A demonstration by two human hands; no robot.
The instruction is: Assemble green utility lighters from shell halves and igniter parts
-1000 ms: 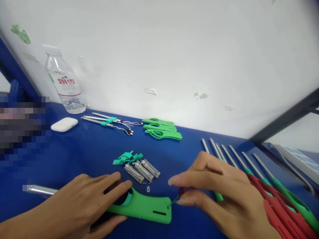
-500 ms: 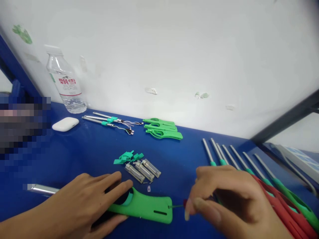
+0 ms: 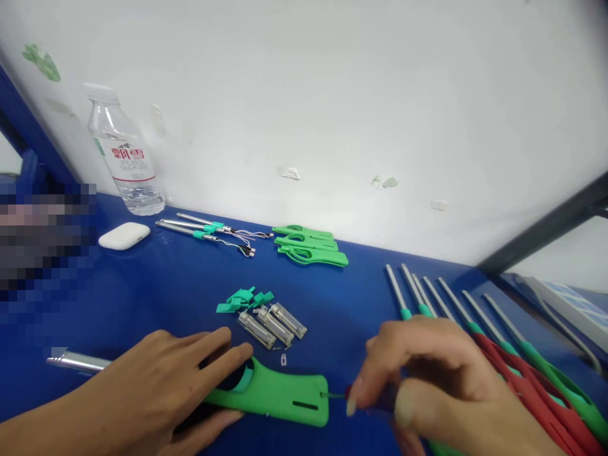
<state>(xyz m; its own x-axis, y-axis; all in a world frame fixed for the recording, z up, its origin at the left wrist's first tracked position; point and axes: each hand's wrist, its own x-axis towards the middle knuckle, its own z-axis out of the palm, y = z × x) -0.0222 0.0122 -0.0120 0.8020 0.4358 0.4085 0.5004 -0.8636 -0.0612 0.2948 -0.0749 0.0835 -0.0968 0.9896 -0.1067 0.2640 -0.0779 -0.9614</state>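
Note:
My left hand (image 3: 175, 386) is wrapped round a lighter with a green handle (image 3: 289, 394) and a silver tube (image 3: 78, 361) pointing left. In my right hand (image 3: 422, 386) is a screwdriver with a dark red and dark handle (image 3: 382, 399), partly hidden by the fingers. Its thin shaft (image 3: 335, 396) reaches left to a small hole at the handle's right end. Just beyond the handle lie three clear fuel tanks (image 3: 273, 326), several teal pieces (image 3: 242, 299), small screws and a small pale part (image 3: 284, 360).
Silver tubes with wires (image 3: 204, 231) and green handle shells (image 3: 311, 246) lie along the wall. A water bottle (image 3: 126, 158) and a white case (image 3: 124, 235) stand back left. Several red and green lighters (image 3: 532, 380) lie at right.
My right hand has shifted its fingers on the screwdriver, with the thumb moved back and more of the handle showing. My left hand and the green lighter have barely moved.

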